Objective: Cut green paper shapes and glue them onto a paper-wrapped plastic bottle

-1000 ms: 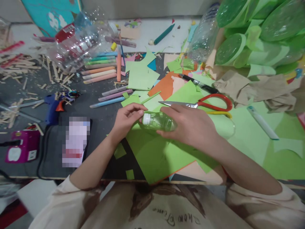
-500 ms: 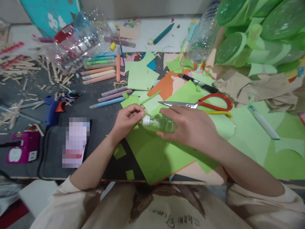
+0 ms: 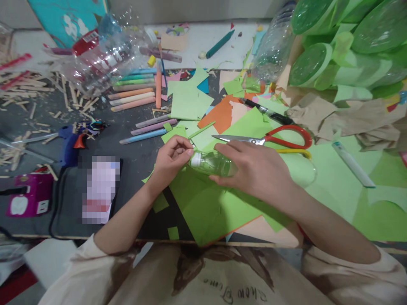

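- Across the dark counter [image 3: 133, 169], littered with paper scraps [image 3: 189, 99].
- Curls the right hand [image 3: 256, 163] around a small plastic bottle [image 3: 213, 164] over green paper [image 3: 206, 203], probably to steady it sideways.
- Pinches thumb to fingers on the left hand [image 3: 173, 159], beside the white cap [image 3: 196, 160]; cannot tell on what.
- As for the bottle, looks transparent, tinged green, and tapers toward the cap.

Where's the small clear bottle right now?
In the head view, the bottle is just right of centre, over the green paper, with its body gripped in the right hand and its white cap next to the left hand.
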### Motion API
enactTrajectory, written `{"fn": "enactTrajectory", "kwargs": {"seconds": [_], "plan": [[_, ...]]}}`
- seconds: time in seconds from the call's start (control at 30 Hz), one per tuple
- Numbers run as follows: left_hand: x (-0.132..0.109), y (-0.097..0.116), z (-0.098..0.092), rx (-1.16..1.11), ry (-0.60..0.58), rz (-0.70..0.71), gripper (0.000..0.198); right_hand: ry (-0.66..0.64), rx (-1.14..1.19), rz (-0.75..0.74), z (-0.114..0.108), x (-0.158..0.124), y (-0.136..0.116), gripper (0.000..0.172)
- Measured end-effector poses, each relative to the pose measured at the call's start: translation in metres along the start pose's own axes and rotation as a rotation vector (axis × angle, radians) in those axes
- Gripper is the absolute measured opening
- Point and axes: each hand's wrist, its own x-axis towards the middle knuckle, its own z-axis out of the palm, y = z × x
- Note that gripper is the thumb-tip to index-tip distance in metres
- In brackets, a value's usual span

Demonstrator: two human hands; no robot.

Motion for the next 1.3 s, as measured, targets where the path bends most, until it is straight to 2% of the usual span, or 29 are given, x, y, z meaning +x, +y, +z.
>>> {"fn": "enactTrajectory", "kwargs": {"seconds": [0.13, 0.27, 0.43, 0.53, 0.63, 0.8, 0.87, 1.07, 1.3], "plan": [[-0.0012, -0.0017, -0.001, 0.019, -0.01, 0.073, 0.038, 0.008, -0.008, 0.006, -0.0012, -0.0003, -0.0004, 0.045], [-0.0031, -0.0029, -0.0025, 0.151, -0.053, 0.157, 0.042, 0.021, -0.026, -0.001, -0.0011, -0.0006, -0.0009, 0.046], [-0.0064, -0.004, -0.0017, 0.246, -0.043, 0.27, 0.047, 0.06, -0.024, -0.012, 0.0001, -0.0024, -0.0008, 0.047], [-0.0076, -0.004, 0.0006, 0.251, -0.01, 0.226, 0.047, 0.072, -0.039, -0.011, -0.002, -0.0033, -0.0003, 0.045], [-0.0066, -0.0033, 0.0029, 0.165, 0.026, 0.103, 0.042, 0.084, -0.089, -0.013, -0.0057, -0.0029, 0.0008, 0.045], [-0.004, -0.0018, 0.0028, 0.148, 0.0, -0.031, 0.038, 0.061, -0.163, -0.023, -0.007, -0.0008, 0.0025, 0.047], [-0.0034, -0.0026, 0.0015, 0.167, -0.004, -0.024, 0.037, 0.065, -0.174, -0.027, -0.0059, -0.0003, 0.0028, 0.047], [-0.0023, -0.0068, -0.0013, 0.258, 0.008, 0.151, 0.03, 0.063, -0.192, -0.04, -0.0035, -0.0001, 0.0036, 0.047], [-0.006, -0.0046, 0.0002, 0.166, 0.06, 0.061, 0.035, 0.096, -0.236, -0.055, -0.0009, -0.0014, 0.0045, 0.047]]}}
